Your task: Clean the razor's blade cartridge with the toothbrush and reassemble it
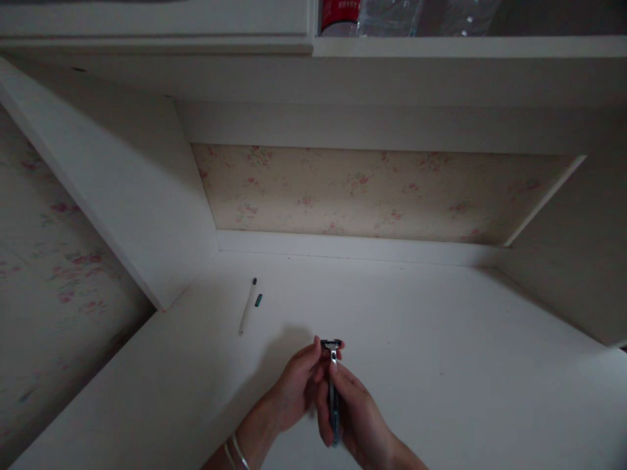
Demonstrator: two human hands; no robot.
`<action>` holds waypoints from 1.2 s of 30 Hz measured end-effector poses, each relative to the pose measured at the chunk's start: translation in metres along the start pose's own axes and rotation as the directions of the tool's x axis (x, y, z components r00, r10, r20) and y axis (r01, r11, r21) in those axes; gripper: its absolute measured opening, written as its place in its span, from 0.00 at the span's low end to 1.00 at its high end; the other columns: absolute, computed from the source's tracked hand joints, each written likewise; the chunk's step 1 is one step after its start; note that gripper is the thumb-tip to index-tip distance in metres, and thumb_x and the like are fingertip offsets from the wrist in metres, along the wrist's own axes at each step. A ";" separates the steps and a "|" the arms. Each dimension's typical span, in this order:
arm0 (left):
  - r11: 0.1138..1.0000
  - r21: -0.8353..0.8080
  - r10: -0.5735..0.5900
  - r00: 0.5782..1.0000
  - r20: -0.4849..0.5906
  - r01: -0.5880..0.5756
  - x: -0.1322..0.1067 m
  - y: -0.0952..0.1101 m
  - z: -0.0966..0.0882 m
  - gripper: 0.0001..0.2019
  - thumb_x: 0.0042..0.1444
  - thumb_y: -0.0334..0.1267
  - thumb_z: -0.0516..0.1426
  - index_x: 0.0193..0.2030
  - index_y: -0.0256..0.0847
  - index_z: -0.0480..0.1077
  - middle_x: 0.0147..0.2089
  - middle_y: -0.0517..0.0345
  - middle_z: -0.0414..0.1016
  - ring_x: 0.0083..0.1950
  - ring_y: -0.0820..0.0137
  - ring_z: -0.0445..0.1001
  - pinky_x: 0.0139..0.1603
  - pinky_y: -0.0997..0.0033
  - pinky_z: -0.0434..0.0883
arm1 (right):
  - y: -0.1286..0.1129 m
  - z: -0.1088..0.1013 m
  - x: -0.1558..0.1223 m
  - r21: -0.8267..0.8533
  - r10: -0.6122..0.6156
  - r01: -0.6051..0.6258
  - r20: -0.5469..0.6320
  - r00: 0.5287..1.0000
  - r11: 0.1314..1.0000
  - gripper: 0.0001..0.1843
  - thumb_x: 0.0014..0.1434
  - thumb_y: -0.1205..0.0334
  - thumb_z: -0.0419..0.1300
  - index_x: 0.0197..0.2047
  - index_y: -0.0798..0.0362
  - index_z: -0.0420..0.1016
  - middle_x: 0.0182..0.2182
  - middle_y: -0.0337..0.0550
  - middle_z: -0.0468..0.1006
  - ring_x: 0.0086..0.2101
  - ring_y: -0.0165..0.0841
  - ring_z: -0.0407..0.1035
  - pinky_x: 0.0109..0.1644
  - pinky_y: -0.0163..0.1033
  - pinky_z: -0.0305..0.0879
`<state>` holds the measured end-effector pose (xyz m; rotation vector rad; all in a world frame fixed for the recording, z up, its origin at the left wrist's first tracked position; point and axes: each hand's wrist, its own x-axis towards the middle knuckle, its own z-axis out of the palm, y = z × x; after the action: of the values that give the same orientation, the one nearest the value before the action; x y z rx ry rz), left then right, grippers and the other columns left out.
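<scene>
A razor (334, 398) is held upright over the white desk, its wide head turned away from me. My right hand (360, 411) wraps its dark handle, the thumb pressed on the silver neck. Beside the razor head (331, 343), my left hand (298, 382) is closed, with its thumb at the head's left edge and fingertips showing behind and at the right edge. Part of the left fingers is hidden behind the razor and the right hand.
On the white desk (441, 339), to the left, lies a slim white stick with a dark end (247, 307). A small dark green piece (258, 300) is right of it. An overhead shelf (441, 47) carries bottles (389, 16). Side panels (122, 176) flank the desk.
</scene>
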<state>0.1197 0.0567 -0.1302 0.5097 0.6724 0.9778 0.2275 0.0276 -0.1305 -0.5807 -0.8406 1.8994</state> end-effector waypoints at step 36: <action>0.998 0.000 0.065 0.993 0.095 -0.066 0.004 -0.007 -0.004 0.22 0.50 0.51 0.64 0.46 0.37 0.76 0.40 0.52 0.74 0.40 0.70 0.69 0.42 0.74 0.64 | 0.000 -0.001 0.000 0.042 0.090 -0.081 -0.263 0.961 0.996 0.33 0.45 0.33 0.67 0.24 0.50 0.56 0.14 0.24 0.50 0.14 0.19 0.36 0.13 0.26 0.35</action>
<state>0.1223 0.0568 -0.1391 0.5801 0.5749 1.0077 0.2279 0.0279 -0.1310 -0.8429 -0.6200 1.8563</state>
